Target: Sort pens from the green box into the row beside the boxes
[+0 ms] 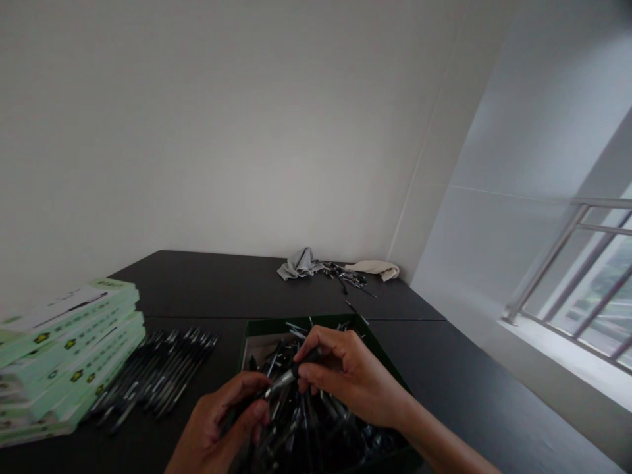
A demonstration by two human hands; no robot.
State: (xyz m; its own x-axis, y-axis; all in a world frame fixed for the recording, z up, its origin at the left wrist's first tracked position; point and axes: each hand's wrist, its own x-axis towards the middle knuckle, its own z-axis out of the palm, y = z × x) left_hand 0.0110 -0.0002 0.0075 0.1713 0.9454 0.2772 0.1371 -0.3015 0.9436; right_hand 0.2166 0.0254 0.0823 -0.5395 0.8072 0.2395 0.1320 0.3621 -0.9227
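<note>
Between my two hands is a pen (282, 382) with a clear barrel and dark ends, tilted up to the right. My left hand (224, 418) pinches its lower end, thumb against forefinger. At the upper end, my right hand (340, 368) has its fingertips closed around the dark part. Both hands are over a dark green box (380, 349) full of loose black and clear pen parts (316, 428). The hands hide part of the box's contents, and blur keeps me from telling whether the pen's cap is on.
Left of the box lies a row of black pens (162, 368). Beyond them stands a stack of light green boxes (69, 355). At the table's (212, 283) far side are a grey cloth (299, 263), a pile of pen parts (348, 275) and a cream cloth (378, 268). A metal railing (548, 263) is on the right.
</note>
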